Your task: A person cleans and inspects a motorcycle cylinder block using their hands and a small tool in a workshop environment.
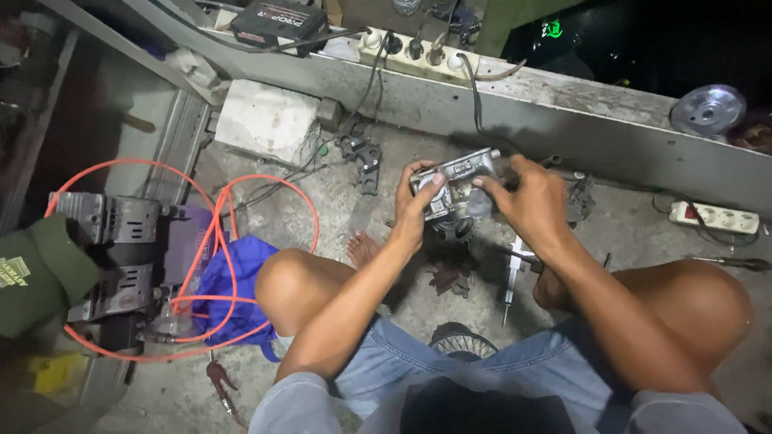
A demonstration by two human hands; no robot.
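A: Where's the part?
B: The grey metal carburetor sits between your hands, above the concrete floor. Your left hand is clamped on its near side, your right hand closed over the far end.
A: Handling?
B: Likely dense, rigid, greasy. Grip the body, not the fittings.

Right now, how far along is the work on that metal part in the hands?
Looks done: the metal part is off any machine, held free above the concrete floor. In hand: the left hand and right hand both grip it, thumbs on top. Left: loose bits lie below, a black bracket and a screwdriver, so it looks mid-job. How much remains can't be told.
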